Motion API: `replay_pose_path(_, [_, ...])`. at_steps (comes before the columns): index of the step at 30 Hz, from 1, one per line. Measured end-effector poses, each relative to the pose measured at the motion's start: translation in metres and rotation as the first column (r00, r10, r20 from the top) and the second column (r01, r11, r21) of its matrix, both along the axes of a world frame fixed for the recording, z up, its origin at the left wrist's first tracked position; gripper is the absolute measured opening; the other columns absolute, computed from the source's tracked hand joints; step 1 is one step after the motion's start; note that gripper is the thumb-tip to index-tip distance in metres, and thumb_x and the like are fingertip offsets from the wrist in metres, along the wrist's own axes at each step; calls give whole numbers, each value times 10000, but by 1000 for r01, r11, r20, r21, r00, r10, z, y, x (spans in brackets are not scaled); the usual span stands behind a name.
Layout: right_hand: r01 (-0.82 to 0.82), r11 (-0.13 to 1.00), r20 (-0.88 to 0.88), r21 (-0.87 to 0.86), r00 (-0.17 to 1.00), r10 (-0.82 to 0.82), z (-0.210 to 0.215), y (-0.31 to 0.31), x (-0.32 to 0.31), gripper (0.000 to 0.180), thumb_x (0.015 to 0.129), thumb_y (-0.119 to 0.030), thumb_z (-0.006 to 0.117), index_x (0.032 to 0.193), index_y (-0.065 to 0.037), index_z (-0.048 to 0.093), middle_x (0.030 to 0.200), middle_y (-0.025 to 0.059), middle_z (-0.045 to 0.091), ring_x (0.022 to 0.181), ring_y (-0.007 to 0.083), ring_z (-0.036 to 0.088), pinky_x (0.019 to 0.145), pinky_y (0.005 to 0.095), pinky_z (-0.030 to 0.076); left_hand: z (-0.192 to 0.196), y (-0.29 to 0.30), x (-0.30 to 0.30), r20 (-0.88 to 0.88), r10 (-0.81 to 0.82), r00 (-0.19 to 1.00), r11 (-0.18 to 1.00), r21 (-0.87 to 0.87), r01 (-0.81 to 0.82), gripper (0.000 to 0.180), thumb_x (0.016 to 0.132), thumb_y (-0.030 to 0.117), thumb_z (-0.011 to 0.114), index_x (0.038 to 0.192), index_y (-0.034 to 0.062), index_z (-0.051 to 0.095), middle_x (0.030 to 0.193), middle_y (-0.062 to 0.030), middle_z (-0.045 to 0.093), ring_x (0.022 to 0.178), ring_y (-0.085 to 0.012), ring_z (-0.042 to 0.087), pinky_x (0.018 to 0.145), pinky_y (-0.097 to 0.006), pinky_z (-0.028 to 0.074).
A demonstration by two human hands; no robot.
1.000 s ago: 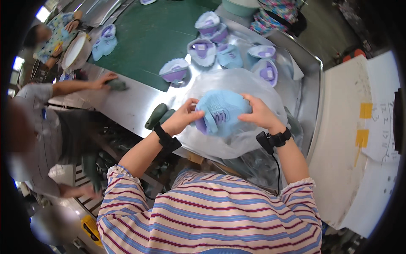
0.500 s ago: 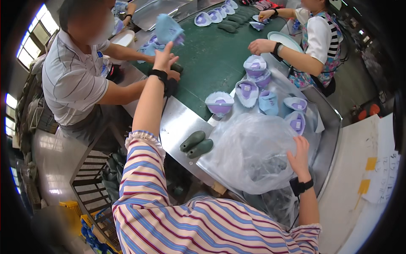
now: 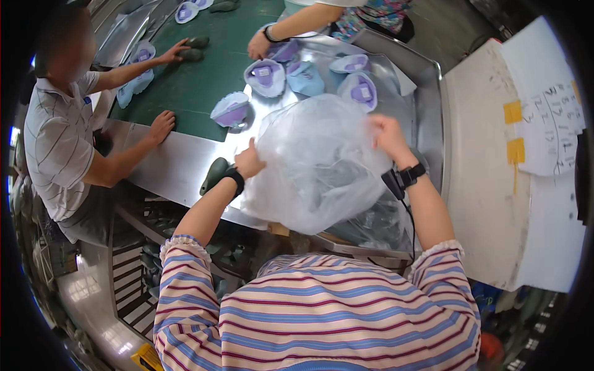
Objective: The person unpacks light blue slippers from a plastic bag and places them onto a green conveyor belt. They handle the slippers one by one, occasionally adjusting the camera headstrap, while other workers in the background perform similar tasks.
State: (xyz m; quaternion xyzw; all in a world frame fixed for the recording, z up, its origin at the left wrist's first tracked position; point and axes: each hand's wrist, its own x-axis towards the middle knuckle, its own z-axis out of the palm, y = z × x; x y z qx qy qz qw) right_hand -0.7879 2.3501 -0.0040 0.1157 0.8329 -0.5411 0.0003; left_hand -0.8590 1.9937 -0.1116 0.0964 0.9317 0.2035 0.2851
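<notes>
A large clear plastic bag (image 3: pixel 318 164) lies bunched on the metal table in front of me. My left hand (image 3: pixel 250 162) is at its left edge, thumb and fingers closing on the plastic. On the opposite edge my right hand (image 3: pixel 388 136), slightly blurred, is curled with its fingers pinching the bag. Just beyond the bag are light-blue and purple shoe uppers, among them one on the left (image 3: pixel 231 110), one with a white label (image 3: pixel 265 78) and a blue one (image 3: pixel 305 78). A dark green shoe last (image 3: pixel 215 175) sits beside my left wrist, partly hidden.
A co-worker on the left rests one hand (image 3: pixel 162 126) on the table edge and reaches with the other to green shoe lasts (image 3: pixel 195 48) on the green belt (image 3: pixel 185 86). Another co-worker's hand (image 3: pixel 258 44) is by the uppers. A metal rim (image 3: pixel 435 117) borders the right.
My left hand has come back from beside an airborne light-blue upper at the far left to the bag. My right hand has closed on the bag's edge. The left co-worker now reaches farther away.
</notes>
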Motion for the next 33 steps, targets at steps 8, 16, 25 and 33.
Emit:
replay_pose_path(8, [-507,805,-271,307,765,585,52,-68,83,1110,629,-446,752,1375,27,81,1432,234,99,1328,312,139,1080,364,147,170,75,78,587,-259,767,296,804,-515,567,891,333,475,1316,18,270,1275,-110,372,1152,-214,392,907,-338,409])
replay_pose_path(16, [1,951,-156,-310,986,-52,60,-55,225,406,673,-96,629,1059,-4,545,900,130,624,787,160,567,716,284,443,232,111,133,-52,-826,561,221,886,407,541,817,240,570,1239,-49,395,1240,-158,461,1106,-241,473,902,-342,379])
replay_pose_path(25, [946,282,-297,-161,225,-928,123,22,653,264,799,-202,570,1002,-38,612,985,131,616,902,242,580,798,356,468,212,124,196,-91,-878,469,263,727,634,294,862,168,520,1084,-25,524,1036,-106,591,959,-174,545,819,-285,403])
replay_pose_path(33, [326,219,227,920,14,-974,-22,120,750,264,787,-203,531,961,-20,610,1014,165,583,949,302,566,783,414,482,205,154,291,104,-848,520,389,789,476,245,857,127,529,1045,-30,532,1011,-102,599,932,-158,558,840,-266,402])
